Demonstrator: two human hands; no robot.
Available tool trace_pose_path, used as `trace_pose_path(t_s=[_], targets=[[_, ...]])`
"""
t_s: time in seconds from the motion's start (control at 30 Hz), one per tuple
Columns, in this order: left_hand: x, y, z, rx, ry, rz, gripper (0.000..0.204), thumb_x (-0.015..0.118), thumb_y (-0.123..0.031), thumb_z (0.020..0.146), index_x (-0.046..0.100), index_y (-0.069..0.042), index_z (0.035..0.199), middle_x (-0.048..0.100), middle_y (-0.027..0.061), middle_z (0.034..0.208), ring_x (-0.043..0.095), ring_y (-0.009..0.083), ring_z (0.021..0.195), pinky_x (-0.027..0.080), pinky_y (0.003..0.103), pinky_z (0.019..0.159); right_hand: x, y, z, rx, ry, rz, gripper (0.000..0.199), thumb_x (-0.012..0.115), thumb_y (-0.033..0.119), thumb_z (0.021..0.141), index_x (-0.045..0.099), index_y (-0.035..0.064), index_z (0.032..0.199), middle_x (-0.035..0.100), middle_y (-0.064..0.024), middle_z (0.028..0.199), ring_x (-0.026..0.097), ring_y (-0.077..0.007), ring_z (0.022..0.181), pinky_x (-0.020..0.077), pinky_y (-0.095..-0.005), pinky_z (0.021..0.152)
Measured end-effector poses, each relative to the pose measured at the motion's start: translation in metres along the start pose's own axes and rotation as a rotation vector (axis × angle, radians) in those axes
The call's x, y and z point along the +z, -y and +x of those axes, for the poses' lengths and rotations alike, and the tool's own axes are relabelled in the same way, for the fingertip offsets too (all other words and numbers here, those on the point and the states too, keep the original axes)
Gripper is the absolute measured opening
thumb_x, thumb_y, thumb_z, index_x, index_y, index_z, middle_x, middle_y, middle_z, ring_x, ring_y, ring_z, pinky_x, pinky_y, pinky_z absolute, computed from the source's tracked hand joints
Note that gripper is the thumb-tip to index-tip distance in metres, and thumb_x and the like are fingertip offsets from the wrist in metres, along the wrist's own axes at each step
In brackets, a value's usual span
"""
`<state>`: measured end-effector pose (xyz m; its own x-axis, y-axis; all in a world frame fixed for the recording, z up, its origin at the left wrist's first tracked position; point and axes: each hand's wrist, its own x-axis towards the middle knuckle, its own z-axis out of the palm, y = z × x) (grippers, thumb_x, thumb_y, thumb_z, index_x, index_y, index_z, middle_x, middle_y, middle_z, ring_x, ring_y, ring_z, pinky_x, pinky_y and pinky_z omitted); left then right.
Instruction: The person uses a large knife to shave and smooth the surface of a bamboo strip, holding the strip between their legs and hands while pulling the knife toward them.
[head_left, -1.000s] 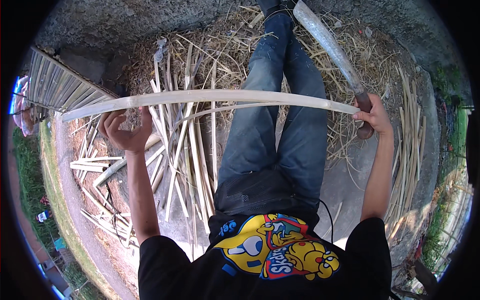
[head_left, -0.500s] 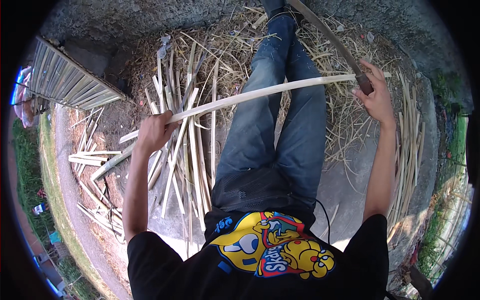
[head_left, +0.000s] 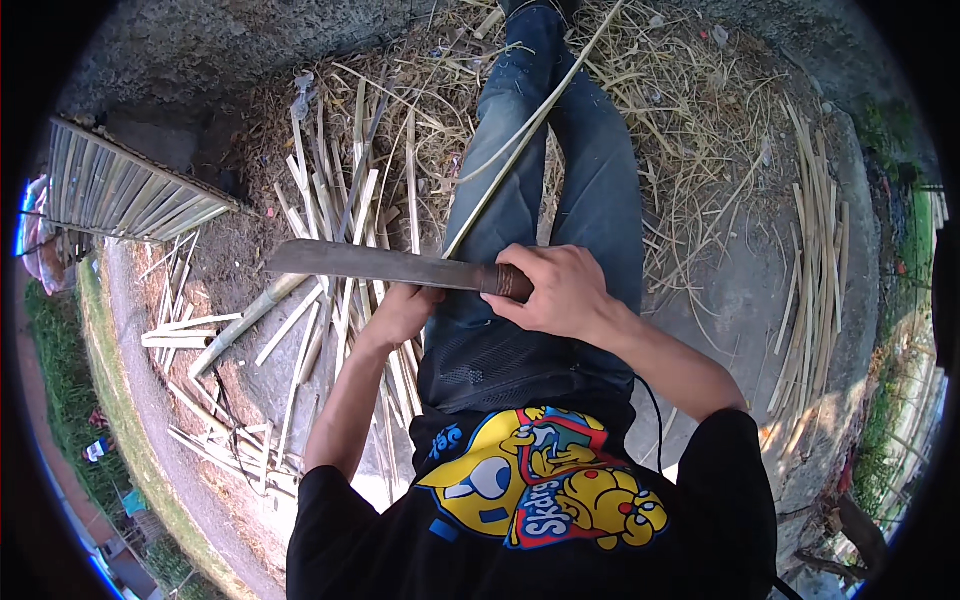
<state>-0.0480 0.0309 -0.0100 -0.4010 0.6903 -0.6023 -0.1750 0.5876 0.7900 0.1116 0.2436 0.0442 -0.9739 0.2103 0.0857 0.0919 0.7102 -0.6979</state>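
Observation:
My right hand (head_left: 560,290) is wrapped round the brown wooden handle of a machete (head_left: 365,264). Its broad, dull blade points left across my lap. Just below the blade, my left hand (head_left: 398,318) is closed at the near end of a pale bamboo strip (head_left: 510,160); the blade hides part of its fingers and that end. The strip slants away over my legs toward my feet, narrow edge up. Near its middle a thin sliver (head_left: 485,168) curves off to the left.
Split bamboo strips (head_left: 370,200) lie piled at my left, with a bamboo pole (head_left: 250,312) beside them. Another bundle of strips (head_left: 820,270) lies at the right. Shavings (head_left: 690,130) cover the ground around my outstretched legs (head_left: 590,190). A bamboo slat panel (head_left: 130,185) stands far left.
The strip has swung from lying across my legs to pointing away along them. My right hand has come inward with the machete, whose blade now points left; my left hand has moved right and nearer.

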Motion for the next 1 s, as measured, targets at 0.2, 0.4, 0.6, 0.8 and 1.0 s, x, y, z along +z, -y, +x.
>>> trace_pose_path(t_s=[0.2, 0.4, 0.6, 0.8, 1.0], targets=[[0.008, 0.001, -0.006, 0.206, -0.186, 0.246, 0.032, 0.047, -0.025, 0.11, 0.065, 0.001, 0.11, 0.054, 0.0015, 0.079, 0.049, 0.0122, 0.072, 0.043, 0.031, 0.066, 0.046, -0.02, -0.002, 0.021, -0.065, -0.176, 0.049, 0.074, 0.055, 0.085, 0.064, 0.0087, 0.096, 0.071, -0.0099, 0.076, 0.071, -0.0343, 0.07, 0.0554, -0.0449, 0.062], [0.009, 0.002, -0.011, 0.196, -0.19, 0.328, 0.039, 0.045, -0.028, 0.109, 0.065, 0.004, 0.095, 0.061, 0.0211, 0.074, 0.061, 0.0336, 0.071, 0.047, 0.044, 0.071, 0.013, -0.051, 0.02, 0.16, 0.144, -0.302, 0.055, 0.059, 0.063, 0.094, 0.056, 0.0083, 0.093, 0.069, -0.0163, 0.069, 0.07, -0.0414, 0.068, 0.0535, -0.0527, 0.056], [0.013, -0.002, -0.009, 0.291, -0.297, 0.429, 0.041, 0.045, -0.028, 0.109, 0.065, 0.003, 0.092, 0.059, 0.0234, 0.069, 0.06, 0.039, 0.067, 0.047, 0.046, 0.067, 0.012, -0.058, 0.024, 0.157, 0.077, -0.278, 0.054, 0.059, 0.059, 0.096, 0.055, 0.0056, 0.088, 0.066, -0.0191, 0.064, 0.068, -0.0434, 0.066, 0.0528, -0.0546, 0.055], [0.009, -0.006, -0.035, 0.186, -0.281, 0.464, 0.039, 0.046, -0.025, 0.109, 0.064, 0.003, 0.09, 0.057, 0.0239, 0.065, 0.062, 0.0406, 0.064, 0.047, 0.047, 0.065, 0.0, -0.081, 0.03, 0.157, -0.05, -0.421, 0.051, 0.06, 0.059, 0.096, 0.055, 0.0089, 0.093, 0.068, -0.0177, 0.068, 0.068, -0.0428, 0.066, 0.0533, -0.0541, 0.055], [0.005, -0.011, -0.027, 0.161, -0.247, 0.498, 0.04, 0.045, -0.026, 0.109, 0.065, 0.003, 0.09, 0.06, 0.0247, 0.067, 0.064, 0.042, 0.067, 0.048, 0.048, 0.067, -0.027, -0.096, 0.047, 0.251, -0.007, -0.419, 0.057, 0.054, 0.062, 0.097, 0.06, 0.006, 0.093, 0.067, -0.0186, 0.065, 0.07, -0.0413, 0.067, 0.0557, -0.0529, 0.057]])
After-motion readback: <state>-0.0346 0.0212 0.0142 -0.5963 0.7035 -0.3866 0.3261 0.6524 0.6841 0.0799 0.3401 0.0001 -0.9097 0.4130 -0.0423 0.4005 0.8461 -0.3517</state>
